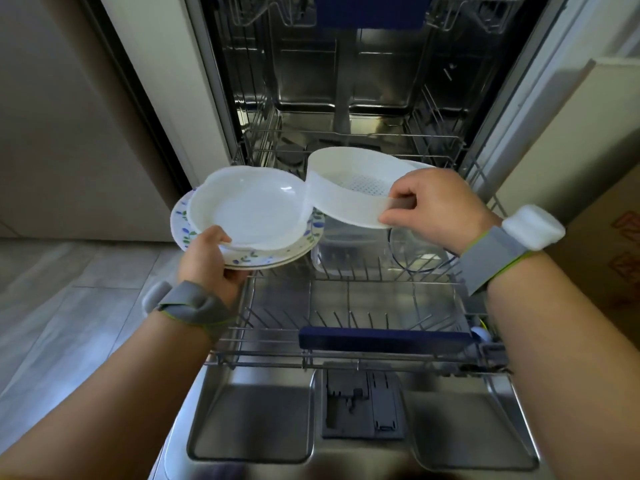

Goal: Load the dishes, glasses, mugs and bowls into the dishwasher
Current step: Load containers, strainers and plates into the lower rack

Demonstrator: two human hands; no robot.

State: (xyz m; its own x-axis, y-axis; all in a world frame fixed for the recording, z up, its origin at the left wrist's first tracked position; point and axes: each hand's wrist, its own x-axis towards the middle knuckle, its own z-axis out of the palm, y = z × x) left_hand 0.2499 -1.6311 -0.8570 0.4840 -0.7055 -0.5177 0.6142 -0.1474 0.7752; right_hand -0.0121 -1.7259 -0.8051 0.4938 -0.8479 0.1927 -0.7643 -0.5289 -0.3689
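Above lower rack (346, 355): left fingers (221, 237) grip plate stack (249, 233); right fingers (401, 199) pinch strainer (346, 199).

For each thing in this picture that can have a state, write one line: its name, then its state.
Dishwasher door: open, folded down.
Lower rack: pulled out.
White strainer bowl: pinched at its rim by the right hand, above the rack.
Stack of plates: gripped by the left hand.
Clear container: lying in the rack.
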